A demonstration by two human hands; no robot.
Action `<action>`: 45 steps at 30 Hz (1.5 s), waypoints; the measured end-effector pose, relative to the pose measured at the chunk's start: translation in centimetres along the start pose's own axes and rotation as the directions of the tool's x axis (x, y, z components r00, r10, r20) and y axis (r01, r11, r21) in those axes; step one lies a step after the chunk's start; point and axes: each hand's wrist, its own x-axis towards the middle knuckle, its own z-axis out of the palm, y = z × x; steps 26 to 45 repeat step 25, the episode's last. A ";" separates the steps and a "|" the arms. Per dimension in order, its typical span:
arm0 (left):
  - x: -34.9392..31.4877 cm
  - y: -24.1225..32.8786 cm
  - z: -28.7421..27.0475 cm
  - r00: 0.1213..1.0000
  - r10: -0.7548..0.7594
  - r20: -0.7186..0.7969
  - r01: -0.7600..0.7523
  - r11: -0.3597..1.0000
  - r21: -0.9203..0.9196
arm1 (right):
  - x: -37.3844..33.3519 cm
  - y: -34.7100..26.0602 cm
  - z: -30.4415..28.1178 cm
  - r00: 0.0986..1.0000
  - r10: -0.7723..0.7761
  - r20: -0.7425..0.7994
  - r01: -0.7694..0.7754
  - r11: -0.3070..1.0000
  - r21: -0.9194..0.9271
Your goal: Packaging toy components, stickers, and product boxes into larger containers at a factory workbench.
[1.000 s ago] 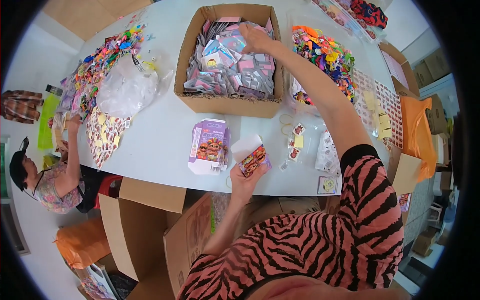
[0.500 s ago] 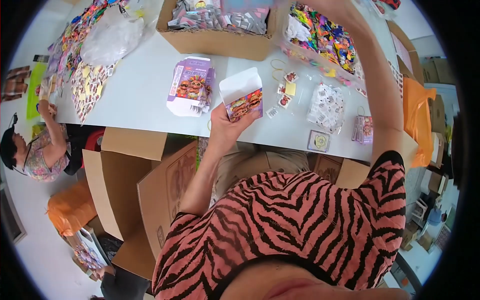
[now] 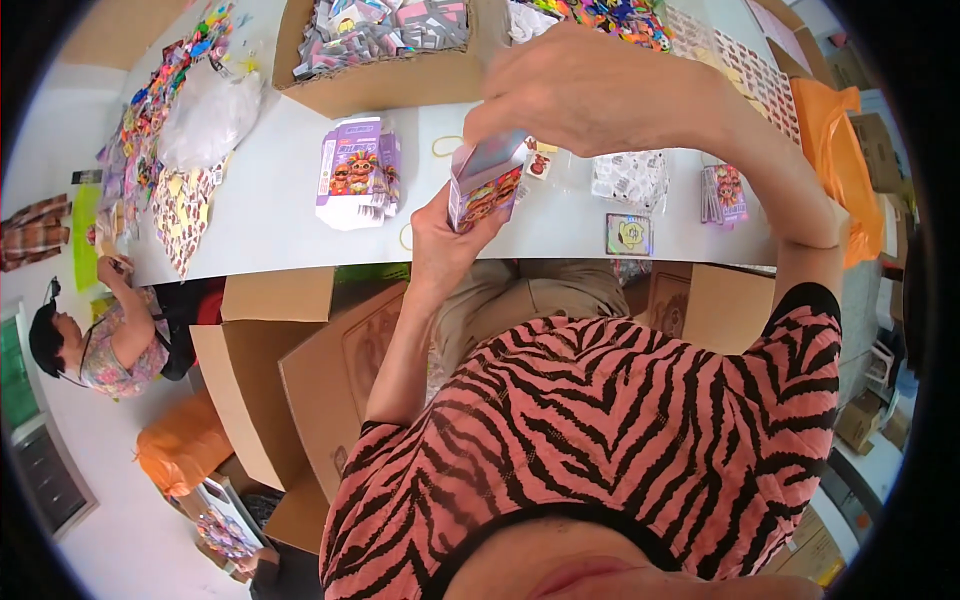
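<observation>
My left hand (image 3: pixel 443 245) holds a small purple printed box (image 3: pixel 487 198) upright over the table's near edge, its top uncovered. Above it, my right hand (image 3: pixel 575 95) has its fingers closed on a flat pale-blue packet (image 3: pixel 497 152), partly inside the box's mouth. The fingertips are partly hidden behind the hand. To the left lies a stack of flattened purple boxes (image 3: pixel 358 170). Beyond it, a brown carton (image 3: pixel 370 98) is full of silvery and pink packets (image 3: pixel 430 35).
A bin of colourful small pieces (image 3: pixel 620 18) stands at the back, partly behind my right arm. On the right lie a bag of white printed packets (image 3: pixel 630 180), a square card (image 3: pixel 629 235) and a purple bundle (image 3: pixel 723 193). Another person (image 3: pixel 110 335) works at far left.
My right hand has come from the far carton and bin area down to the box mouth with the pale-blue packet. My left hand still holds the box. The view has shifted slightly.
</observation>
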 end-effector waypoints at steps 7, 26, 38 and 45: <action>0.3 1.3 0.6 0.999 0.001 -0.032 -0.004 0.996 -0.086 | 1.3 -0.8 2.9 0.999 0.043 0.018 -0.045 0.992 0.122; -0.3 -0.5 -0.6 0.997 -0.002 -0.079 -0.001 0.999 -0.035 | -5.0 7.4 17.9 0.764 0.641 -0.076 -0.645 0.754 -0.128; -0.3 -0.5 -0.6 0.997 -0.002 -0.079 -0.001 0.999 -0.035 | -5.0 7.4 17.9 0.764 0.641 -0.076 -0.645 0.754 -0.128; -0.3 -0.5 -0.6 0.997 -0.002 -0.079 -0.001 0.999 -0.035 | -5.0 7.4 17.9 0.764 0.641 -0.076 -0.645 0.754 -0.128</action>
